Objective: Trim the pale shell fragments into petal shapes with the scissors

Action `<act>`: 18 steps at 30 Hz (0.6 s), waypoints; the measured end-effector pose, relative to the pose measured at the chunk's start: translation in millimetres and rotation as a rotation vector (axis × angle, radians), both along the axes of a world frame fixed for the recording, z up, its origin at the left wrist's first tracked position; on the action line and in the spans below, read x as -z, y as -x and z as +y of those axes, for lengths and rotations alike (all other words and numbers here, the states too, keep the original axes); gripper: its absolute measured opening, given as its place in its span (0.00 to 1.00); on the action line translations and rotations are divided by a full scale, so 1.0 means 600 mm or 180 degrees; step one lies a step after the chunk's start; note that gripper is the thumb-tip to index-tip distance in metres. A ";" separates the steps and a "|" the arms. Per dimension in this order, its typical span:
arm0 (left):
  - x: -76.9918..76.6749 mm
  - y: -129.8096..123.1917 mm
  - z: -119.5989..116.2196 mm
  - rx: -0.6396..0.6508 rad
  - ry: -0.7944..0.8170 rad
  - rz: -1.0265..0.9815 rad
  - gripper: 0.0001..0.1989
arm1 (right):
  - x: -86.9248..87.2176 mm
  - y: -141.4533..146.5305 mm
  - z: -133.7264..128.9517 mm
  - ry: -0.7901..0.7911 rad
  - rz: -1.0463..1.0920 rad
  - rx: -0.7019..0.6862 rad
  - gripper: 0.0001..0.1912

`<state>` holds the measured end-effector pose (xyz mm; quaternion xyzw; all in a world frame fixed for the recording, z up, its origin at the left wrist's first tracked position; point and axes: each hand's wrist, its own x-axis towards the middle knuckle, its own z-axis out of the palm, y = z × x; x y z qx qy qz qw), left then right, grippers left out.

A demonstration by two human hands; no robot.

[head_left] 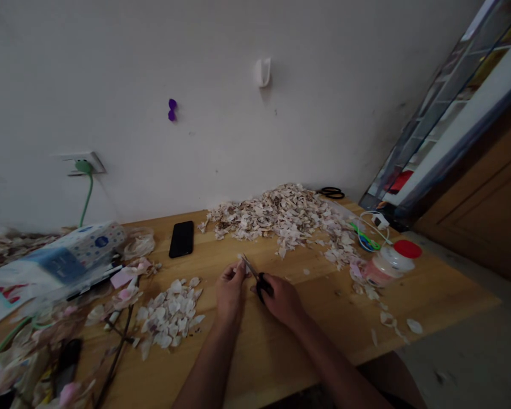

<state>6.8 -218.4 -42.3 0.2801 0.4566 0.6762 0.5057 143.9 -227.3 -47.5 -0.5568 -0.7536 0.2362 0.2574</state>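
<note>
My right hand (281,298) is closed round the black handles of a pair of scissors (251,268), whose blades point up and left toward my left hand. My left hand (230,289) is pinched at the blade tips, holding a small pale flake (247,271) that is mostly hidden by the fingers. Left of it lies a small pile of whitish petal-like pieces (172,312). Behind both hands spreads a larger heap of pale, brown-tinged flakes (276,213) against the wall.
A black phone (181,238) lies behind the small pile. Artificial flower branches (121,341) and a tissue pack (96,241) crowd the left side. At right are a red-lidded jar (392,264), a white cable (381,221) and another pair of black-handled scissors (332,192).
</note>
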 end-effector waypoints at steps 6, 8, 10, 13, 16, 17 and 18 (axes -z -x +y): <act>-0.005 0.001 -0.001 0.0060 0.0063 0.0050 0.12 | 0.003 -0.001 0.000 -0.0074 0.0025 0.0008 0.11; -0.008 0.004 -0.001 0.0097 0.0093 0.0091 0.12 | 0.004 -0.001 0.000 -0.0098 0.0036 -0.0001 0.11; -0.010 0.007 -0.001 0.0151 0.0118 0.0126 0.12 | 0.005 -0.001 0.001 -0.0106 0.0026 -0.0015 0.11; -0.010 0.010 0.000 0.0194 0.0150 0.0171 0.11 | 0.007 -0.002 0.001 -0.0085 -0.0009 0.0001 0.12; -0.009 0.012 0.001 0.0195 0.0162 0.0220 0.10 | 0.007 -0.002 0.001 -0.0073 0.0017 0.0002 0.11; -0.010 0.012 0.001 0.0194 0.0152 0.0245 0.10 | 0.006 -0.001 0.001 -0.0071 0.0026 -0.0012 0.11; -0.011 0.013 0.001 0.0197 0.0137 0.0273 0.10 | 0.005 -0.001 0.000 -0.0073 0.0031 -0.0025 0.10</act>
